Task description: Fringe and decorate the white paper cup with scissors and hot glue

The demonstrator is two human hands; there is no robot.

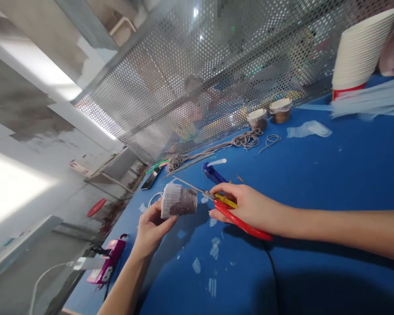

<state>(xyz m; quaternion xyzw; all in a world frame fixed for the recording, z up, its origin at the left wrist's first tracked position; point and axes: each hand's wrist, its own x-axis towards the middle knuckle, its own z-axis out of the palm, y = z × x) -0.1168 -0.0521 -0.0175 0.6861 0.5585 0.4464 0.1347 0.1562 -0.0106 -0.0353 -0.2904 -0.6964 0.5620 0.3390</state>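
Observation:
My left hand [152, 228] pinches a small pleated paper cup [178, 201], white outside and brown within, and holds it on its side just above the blue table [331, 175]. My right hand [249, 207] grips red-handled scissors [231, 212]. Their thin metal blades reach left to the cup's rim. Small white paper scraps [213, 250] lie on the table under and in front of both hands.
A blue tool [213, 173] lies just behind the scissors. Coiled grey cord [246, 141], two filled paper cups [268, 114] and a tall stack of white cups [361, 50] stand by the perforated metal screen [216, 74]. A phone [151, 178] and a pink device [107, 264] sit at the left edge.

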